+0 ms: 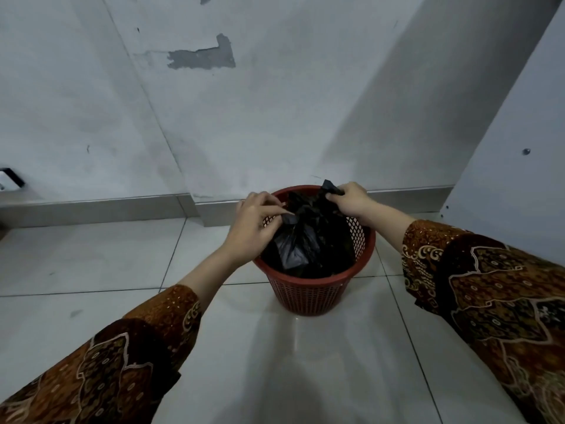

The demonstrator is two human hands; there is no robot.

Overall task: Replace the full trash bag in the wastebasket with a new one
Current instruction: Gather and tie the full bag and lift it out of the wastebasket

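A red plastic mesh wastebasket [315,292] stands on the tiled floor near the wall. Inside it sits a black trash bag [308,243], its top bunched together above the rim. My left hand [255,223] pinches one gathered end of the bag at the basket's left side. My right hand [351,200] grips the other end, which sticks up at the far right of the rim. Both hands are over the basket's opening. What the bag holds is hidden.
A white wall [244,117] with a patch of peeled paint [204,58] rises just behind the basket, with a grey skirting [122,206] along its foot. A white panel [513,148] stands at the right. Glossy pale floor tiles [275,362] spread in front.
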